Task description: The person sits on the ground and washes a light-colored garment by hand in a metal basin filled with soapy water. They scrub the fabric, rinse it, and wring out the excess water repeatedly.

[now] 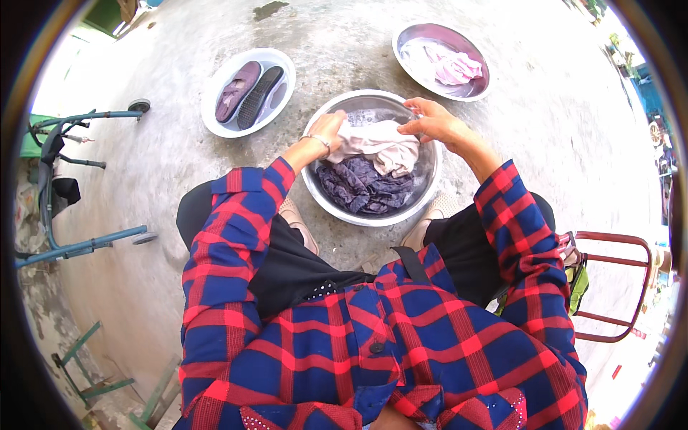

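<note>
Rough concrete floor (158, 193) is shown in the head view, with a metal basin (369, 221) positioned between the person's feet. Pale cloth (383, 145) is located in the basin's middle, bunched partly over a dark purple garment (362, 188); whitish foam (362, 116) is seen behind it. The left end of the cloth is gripped by the left hand (327, 131), its fingers curled closed. The right hand (438, 123) is placed at the opposite side, fingers parted and loosely bent, thumb by the cloth; whether contact is made cannot be told. Beyond, shoes (259, 98) are contained in a white basin (287, 79), and pink cloth (459, 69) in a second metal basin (484, 89).

Handling: the pale cloth is judged soft, limp and not fragile; if soaked, added weight and some slipperiness should be expected. It is best grasped by a gathered fold at each end.

Markings: no brand, label or writing can be read on the cloth or basins.
</note>
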`<state>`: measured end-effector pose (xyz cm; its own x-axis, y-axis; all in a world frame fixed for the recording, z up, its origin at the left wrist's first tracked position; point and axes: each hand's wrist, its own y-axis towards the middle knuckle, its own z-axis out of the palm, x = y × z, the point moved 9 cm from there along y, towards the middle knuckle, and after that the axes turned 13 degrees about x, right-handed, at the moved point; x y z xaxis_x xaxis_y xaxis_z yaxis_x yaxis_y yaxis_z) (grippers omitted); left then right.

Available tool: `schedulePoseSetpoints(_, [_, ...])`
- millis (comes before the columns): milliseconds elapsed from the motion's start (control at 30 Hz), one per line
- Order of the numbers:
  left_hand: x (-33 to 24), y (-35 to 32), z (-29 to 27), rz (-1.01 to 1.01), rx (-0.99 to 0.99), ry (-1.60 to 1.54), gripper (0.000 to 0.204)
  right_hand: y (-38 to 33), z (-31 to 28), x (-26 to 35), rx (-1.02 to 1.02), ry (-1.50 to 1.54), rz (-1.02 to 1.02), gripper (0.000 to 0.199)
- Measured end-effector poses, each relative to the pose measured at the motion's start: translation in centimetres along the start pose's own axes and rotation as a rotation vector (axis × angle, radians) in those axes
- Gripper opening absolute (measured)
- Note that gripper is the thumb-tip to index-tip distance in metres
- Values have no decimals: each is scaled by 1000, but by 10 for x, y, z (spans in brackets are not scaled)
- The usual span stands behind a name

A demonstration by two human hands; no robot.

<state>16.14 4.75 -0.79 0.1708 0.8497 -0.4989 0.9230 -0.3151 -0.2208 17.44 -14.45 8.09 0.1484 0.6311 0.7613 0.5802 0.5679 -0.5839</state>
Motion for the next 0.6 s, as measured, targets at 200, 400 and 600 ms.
schedulePoseSetpoints(200, [-80,0,-98,124,-182,-247,44,-11,-25,17,-165,-275,-138,68])
schedulePoseSetpoints(400, [-178,-27,-189,554,-402,-565,44,-16,-45,19,-233,-237,-153,72])
schedulePoseSetpoints(600, [-184,-27,-205,525,-412,-578,44,-31,-54,12,-276,-190,-111,64])
